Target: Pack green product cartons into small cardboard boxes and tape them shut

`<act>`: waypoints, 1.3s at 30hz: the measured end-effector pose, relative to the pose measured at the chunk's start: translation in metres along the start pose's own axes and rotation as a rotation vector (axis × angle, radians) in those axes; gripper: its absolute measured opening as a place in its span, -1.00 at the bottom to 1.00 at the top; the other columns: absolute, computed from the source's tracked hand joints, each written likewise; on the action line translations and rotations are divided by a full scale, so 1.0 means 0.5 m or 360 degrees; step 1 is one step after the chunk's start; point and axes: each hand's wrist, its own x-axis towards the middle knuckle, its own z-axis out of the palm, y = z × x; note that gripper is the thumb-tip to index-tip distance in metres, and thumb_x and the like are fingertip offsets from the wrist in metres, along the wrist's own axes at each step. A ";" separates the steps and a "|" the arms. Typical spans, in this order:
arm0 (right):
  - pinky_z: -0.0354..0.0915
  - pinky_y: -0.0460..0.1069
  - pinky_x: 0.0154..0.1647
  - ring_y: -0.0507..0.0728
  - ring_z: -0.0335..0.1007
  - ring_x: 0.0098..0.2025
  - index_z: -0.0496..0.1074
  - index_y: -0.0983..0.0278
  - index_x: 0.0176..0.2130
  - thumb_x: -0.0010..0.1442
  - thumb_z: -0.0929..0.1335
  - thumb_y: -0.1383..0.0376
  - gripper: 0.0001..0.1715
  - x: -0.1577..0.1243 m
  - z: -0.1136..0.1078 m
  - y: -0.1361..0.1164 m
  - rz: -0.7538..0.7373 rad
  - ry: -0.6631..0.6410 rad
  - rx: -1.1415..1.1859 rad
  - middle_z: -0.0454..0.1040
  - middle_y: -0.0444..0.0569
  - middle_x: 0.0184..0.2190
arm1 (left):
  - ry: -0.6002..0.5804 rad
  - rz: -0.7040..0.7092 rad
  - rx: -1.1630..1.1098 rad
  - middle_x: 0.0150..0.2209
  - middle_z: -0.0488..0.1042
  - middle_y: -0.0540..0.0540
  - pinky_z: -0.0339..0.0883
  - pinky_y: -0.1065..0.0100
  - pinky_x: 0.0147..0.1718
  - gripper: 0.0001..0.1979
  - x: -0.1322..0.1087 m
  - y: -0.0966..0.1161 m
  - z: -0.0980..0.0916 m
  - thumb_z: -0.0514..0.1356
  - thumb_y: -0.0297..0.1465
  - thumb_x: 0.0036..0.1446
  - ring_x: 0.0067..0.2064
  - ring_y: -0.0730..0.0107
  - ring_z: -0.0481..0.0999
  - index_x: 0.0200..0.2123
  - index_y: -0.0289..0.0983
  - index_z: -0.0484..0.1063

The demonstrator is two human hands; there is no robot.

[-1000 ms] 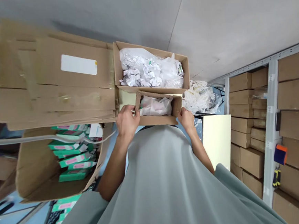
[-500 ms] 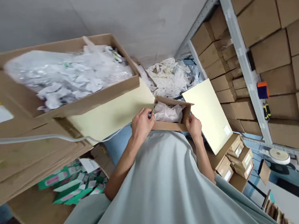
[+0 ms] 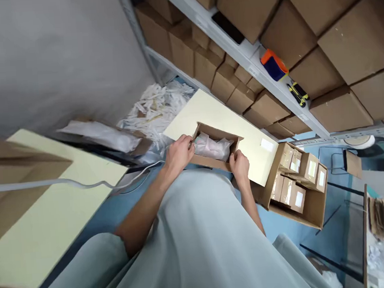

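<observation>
Directions are taken from the centre of the small open carton (image 3: 209, 161), with 12 o'clock at the top of the view. The carton is in front of the person's torso, open side up, and contains a bundle in translucent white wrapping (image 3: 214, 147). The left hand (image 3: 178, 153), at 9 o'clock, grips the carton's left end, fingers bent at the rim. The right hand (image 3: 239, 164), at 4 o'clock, grasps the near right corner between thumb and curled fingers. A cream panel (image 3: 252, 146) extends behind the carton and out to 3 o'clock; whether the two touch cannot be determined. At 4 o'clock, beyond the right hand, a larger carton (image 3: 317, 205) contains small labelled boxes (image 3: 293, 191). Shredded paper (image 3: 156, 109) is heaped at 10 o'clock. Yellow-and-black cutters (image 3: 297, 93) are located at 2 o'clock, by the shelf upright (image 3: 248, 62).
</observation>
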 end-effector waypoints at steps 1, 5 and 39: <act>0.27 0.02 -0.18 0.27 0.69 -0.10 0.52 0.19 -0.03 0.66 0.25 0.25 -0.74 0.020 -0.005 0.019 0.0031 -0.0008 0.0001 0.75 0.07 -0.10 | -0.0020 0.0028 -0.0002 0.14 0.66 -0.29 0.51 0.15 0.01 -0.69 0.026 0.018 0.016 0.14 -0.35 0.50 -0.01 0.00 0.71 0.13 -0.25 0.62; 0.26 0.02 -0.16 0.24 0.66 -0.10 0.50 0.23 0.01 0.67 0.25 0.26 -0.76 0.092 -0.006 0.073 0.0088 -0.0036 0.0038 0.74 0.08 -0.07 | -0.0063 0.0097 0.0016 0.14 0.65 -0.30 0.52 0.14 0.03 -0.70 0.118 0.065 0.067 0.14 -0.33 0.50 -0.01 0.00 0.71 0.11 -0.23 0.62; 0.32 0.40 0.61 0.47 0.17 0.68 0.54 0.18 0.37 0.19 0.74 0.25 -0.14 0.060 0.052 0.126 -0.0199 -0.0330 0.0396 0.28 0.27 0.59 | -0.0946 0.0893 0.0376 0.14 0.65 -0.48 0.52 -0.03 0.20 -0.60 0.235 0.101 0.195 0.11 -0.36 0.57 0.23 -0.24 0.63 0.24 -0.37 0.66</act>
